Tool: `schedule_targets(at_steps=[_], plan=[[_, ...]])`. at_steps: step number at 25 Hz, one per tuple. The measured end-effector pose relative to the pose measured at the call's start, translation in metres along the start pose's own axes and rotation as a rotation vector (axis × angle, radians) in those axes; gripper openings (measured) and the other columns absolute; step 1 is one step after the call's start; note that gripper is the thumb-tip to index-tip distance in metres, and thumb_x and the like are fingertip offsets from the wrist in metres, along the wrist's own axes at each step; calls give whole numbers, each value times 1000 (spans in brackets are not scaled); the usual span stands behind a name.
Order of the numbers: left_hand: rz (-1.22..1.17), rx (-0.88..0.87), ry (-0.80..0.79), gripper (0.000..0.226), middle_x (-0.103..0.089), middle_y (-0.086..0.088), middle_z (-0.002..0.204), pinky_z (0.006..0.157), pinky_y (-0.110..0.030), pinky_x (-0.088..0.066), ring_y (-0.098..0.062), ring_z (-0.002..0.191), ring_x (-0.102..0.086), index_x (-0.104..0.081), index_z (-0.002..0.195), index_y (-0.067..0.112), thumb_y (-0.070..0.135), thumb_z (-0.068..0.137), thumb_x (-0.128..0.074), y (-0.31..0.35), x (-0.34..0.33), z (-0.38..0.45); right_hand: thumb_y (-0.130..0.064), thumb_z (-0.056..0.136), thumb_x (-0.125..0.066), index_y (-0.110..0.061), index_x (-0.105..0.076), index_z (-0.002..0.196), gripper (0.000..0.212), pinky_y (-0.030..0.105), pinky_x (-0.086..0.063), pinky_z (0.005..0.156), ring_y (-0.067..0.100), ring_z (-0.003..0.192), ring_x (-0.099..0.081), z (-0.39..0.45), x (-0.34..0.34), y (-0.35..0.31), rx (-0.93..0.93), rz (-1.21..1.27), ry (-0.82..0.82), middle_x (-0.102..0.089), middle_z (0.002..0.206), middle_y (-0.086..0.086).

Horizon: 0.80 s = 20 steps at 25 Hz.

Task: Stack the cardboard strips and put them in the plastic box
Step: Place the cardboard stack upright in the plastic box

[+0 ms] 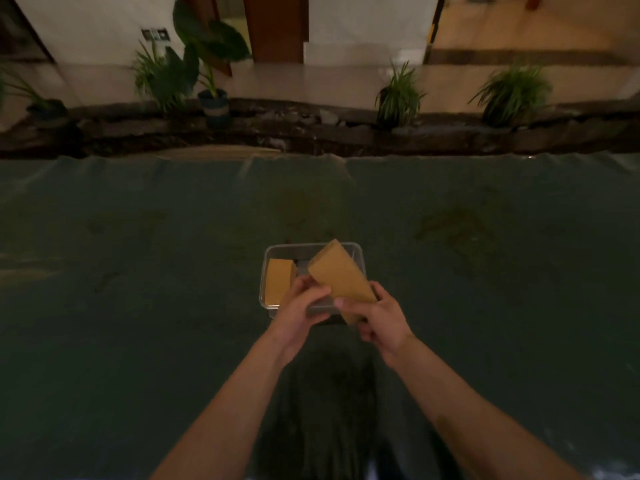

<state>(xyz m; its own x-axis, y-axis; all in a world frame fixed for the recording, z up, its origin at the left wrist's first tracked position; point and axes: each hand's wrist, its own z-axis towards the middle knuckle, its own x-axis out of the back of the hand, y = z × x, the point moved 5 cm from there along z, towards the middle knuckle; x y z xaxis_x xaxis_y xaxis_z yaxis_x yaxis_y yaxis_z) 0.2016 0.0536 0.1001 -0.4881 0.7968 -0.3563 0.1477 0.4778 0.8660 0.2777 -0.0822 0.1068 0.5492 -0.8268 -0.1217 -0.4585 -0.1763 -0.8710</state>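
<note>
A clear plastic box sits on the dark green table cover in the middle of the view. Inside it, at the left, lies a stack of tan cardboard strips. A second stack of cardboard strips is held tilted above the box's right half, its far end raised. My right hand grips the near end of that stack. My left hand touches its left edge with fingers curled around it, over the box's near rim.
The dark green cover spreads wide on both sides of the box. Beyond the table's far edge run a dark stone border and several potted plants. A dark shadow lies on the cover between my forearms.
</note>
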Motion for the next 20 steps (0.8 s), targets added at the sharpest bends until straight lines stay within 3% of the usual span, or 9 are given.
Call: schedule_targets(at_steps=[2, 4, 7, 10, 13, 16, 20], plan=[[8, 16, -36, 57, -61, -6, 130, 98, -48, -50, -26, 119, -59, -53, 127, 30, 37, 74, -74, -4, -19, -3, -26, 66, -86, -22, -62, 113, 53, 23, -33, 45, 7, 48, -43, -7, -8, 4, -100, 110, -45, -58, 78, 3], [69, 6, 23, 50, -61, -5, 127, 101, -49, -48, -24, 116, -58, -52, 123, 37, 40, 76, -69, -5, -31, -5, -25, 69, -84, -21, -62, 115, 51, 23, -33, 46, 7, 49, -43, -12, -11, 9, -164, 183, -54, -58, 76, 2], [168, 18, 138, 35, -60, -5, 123, 101, -49, -48, -23, 113, -57, -54, 118, 34, 34, 85, -64, -3, -40, -5, -33, 71, -83, -24, -63, 113, 48, 24, -40, 51, 12, 59, -48, -18, -6, 9, -199, 109, -41, -62, 83, 4], [240, 68, 173, 44, -58, -6, 126, 102, -52, -46, -26, 115, -55, -51, 129, 28, 34, 88, -63, -2, -41, 0, -48, 67, -82, -31, -57, 118, 60, 34, -52, 78, 18, 91, -60, -17, 14, 1, -193, -75, -91, -66, 110, 3], [287, 138, 149, 55, -57, -8, 128, 100, -50, -48, -29, 115, -55, -50, 132, 24, 42, 82, -66, -2, -47, 6, -55, 69, -79, -35, -51, 127, 67, 47, -48, 98, 23, 110, -61, -4, 41, -11, -192, -53, -164, -63, 122, 2], [232, 238, 77, 61, -56, -12, 130, 103, -50, -46, -32, 118, -54, -50, 132, 20, 40, 78, -71, -12, -57, 10, -51, 74, -77, -27, -61, 122, 56, 45, -55, 90, 25, 109, -66, 7, 52, -17, -237, -23, -265, -68, 120, 5], [245, 271, 32, 68, -57, -13, 131, 107, -53, -44, -32, 119, -55, -50, 132, 21, 43, 73, -74, -21, -62, 15, -44, 84, -71, -21, -59, 123, 47, 43, -59, 85, 26, 107, -66, 12, 50, -14, -222, -20, -240, -66, 119, 9]])
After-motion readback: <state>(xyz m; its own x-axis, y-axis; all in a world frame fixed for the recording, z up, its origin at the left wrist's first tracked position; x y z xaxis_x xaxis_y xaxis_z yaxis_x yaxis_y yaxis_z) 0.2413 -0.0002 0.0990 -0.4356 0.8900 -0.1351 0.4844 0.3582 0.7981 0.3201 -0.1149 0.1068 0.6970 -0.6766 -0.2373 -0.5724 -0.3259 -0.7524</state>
